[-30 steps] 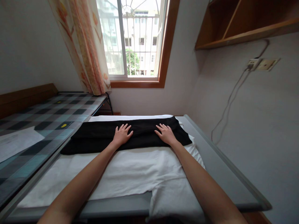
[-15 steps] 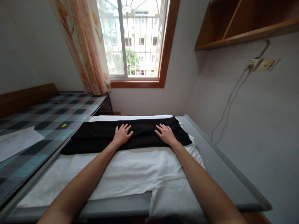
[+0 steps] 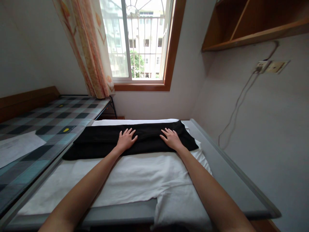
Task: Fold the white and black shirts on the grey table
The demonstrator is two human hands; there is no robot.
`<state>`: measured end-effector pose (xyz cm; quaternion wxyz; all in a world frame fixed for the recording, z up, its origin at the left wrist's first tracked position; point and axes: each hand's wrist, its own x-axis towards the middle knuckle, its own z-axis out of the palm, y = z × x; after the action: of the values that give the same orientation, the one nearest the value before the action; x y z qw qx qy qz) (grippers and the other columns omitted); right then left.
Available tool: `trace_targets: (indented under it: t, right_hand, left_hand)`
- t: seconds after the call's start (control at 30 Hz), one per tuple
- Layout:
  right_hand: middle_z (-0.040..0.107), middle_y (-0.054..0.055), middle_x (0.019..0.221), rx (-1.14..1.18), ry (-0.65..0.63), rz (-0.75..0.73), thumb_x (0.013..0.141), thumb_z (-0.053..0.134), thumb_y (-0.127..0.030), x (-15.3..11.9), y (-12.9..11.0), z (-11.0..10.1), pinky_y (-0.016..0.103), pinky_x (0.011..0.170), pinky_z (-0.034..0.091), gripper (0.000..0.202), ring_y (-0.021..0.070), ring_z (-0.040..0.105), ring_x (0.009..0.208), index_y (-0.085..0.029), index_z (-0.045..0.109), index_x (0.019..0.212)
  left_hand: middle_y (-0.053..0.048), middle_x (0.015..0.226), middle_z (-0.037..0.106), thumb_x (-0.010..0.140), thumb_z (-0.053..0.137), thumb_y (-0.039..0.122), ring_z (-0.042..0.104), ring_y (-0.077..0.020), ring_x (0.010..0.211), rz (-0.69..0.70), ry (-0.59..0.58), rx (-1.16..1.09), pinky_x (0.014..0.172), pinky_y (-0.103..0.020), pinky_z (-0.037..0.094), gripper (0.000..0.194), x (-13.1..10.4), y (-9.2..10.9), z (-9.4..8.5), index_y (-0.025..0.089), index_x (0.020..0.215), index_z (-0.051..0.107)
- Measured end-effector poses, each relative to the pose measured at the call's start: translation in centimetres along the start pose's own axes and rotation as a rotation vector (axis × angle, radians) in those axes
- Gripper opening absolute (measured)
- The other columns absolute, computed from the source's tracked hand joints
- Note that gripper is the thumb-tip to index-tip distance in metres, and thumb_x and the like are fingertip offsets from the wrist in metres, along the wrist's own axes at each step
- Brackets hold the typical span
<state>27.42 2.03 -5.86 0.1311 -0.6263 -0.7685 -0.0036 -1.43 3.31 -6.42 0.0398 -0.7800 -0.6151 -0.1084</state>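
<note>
Black pants (image 3: 96,137), folded lengthwise, lie sideways across a white T-shirt (image 3: 142,174). My left hand (image 3: 126,139) rests palm down on the middle of the black cloth, fingers spread. Farther right, my right hand (image 3: 171,138) lies flat on the same cloth with its fingers apart. Beneath them the T-shirt is spread over a grey tabletop (image 3: 224,174), and one sleeve hangs over the near edge. The pants hide the shirt's middle, and my forearms cover parts of its near half.
To the left stands a bed with a checked mattress (image 3: 72,114), a sheet of paper (image 3: 19,146) on it. A curtain (image 3: 89,54) hangs beside the barred window (image 3: 145,48). Upper right are a wooden shelf (image 3: 241,37) and a wall socket (image 3: 272,67) with a dangling cord.
</note>
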Motion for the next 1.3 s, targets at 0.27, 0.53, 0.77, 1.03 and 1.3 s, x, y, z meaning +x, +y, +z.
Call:
trace_targets:
  t: [0.27,0.53,0.77,1.03,1.3]
  right_hand:
    - [0.041,0.011,0.149,0.003,-0.003,0.006,0.097,0.032,-0.052,0.01,0.03,0.04,0.043,0.113,0.021,0.056,0.0249,0.033,0.139,-0.021,0.048,0.140]
    - [0.040,0.011,0.149,-0.002,-0.008,0.002,0.097,0.030,-0.053,0.04,0.09,0.09,0.043,0.113,0.022,0.057,0.0247,0.033,0.139,-0.021,0.047,0.141]
    - [0.041,0.011,0.149,-0.004,-0.006,-0.004,0.097,0.029,-0.053,0.04,0.14,0.13,0.043,0.113,0.022,0.057,0.0248,0.033,0.139,-0.021,0.047,0.141]
    - [0.041,0.011,0.148,-0.007,0.003,-0.006,0.097,0.031,-0.052,-0.04,0.06,0.08,0.044,0.113,0.022,0.057,0.0250,0.034,0.138,-0.020,0.048,0.140]
    - [0.041,0.011,0.148,-0.002,0.004,-0.002,0.097,0.030,-0.053,-0.02,0.02,0.08,0.043,0.113,0.022,0.057,0.0246,0.034,0.139,-0.021,0.048,0.140]
  left_hand:
    - [-0.006,0.151,0.039,0.094,0.033,0.052,0.031,-0.0277,0.140,-0.006,-0.010,-0.003,0.113,-0.054,0.023,0.055,0.00,0.04,-0.13,0.027,0.141,0.046]
    - [-0.005,0.150,0.040,0.094,0.033,0.053,0.031,-0.0276,0.140,-0.008,-0.013,-0.007,0.113,-0.053,0.022,0.054,0.01,0.03,-0.14,0.029,0.140,0.045]
    - [-0.005,0.151,0.039,0.094,0.034,0.053,0.031,-0.0275,0.140,-0.016,-0.021,-0.006,0.113,-0.053,0.022,0.054,0.06,0.06,-0.12,0.029,0.141,0.045]
    - [-0.006,0.151,0.038,0.094,0.032,0.053,0.031,-0.0273,0.140,-0.007,-0.012,-0.008,0.113,-0.053,0.022,0.055,0.05,-0.07,-0.01,0.028,0.141,0.045]
    - [-0.006,0.151,0.039,0.094,0.032,0.054,0.030,-0.0278,0.141,-0.005,-0.011,-0.012,0.113,-0.053,0.022,0.056,0.07,-0.15,0.09,0.028,0.141,0.045]
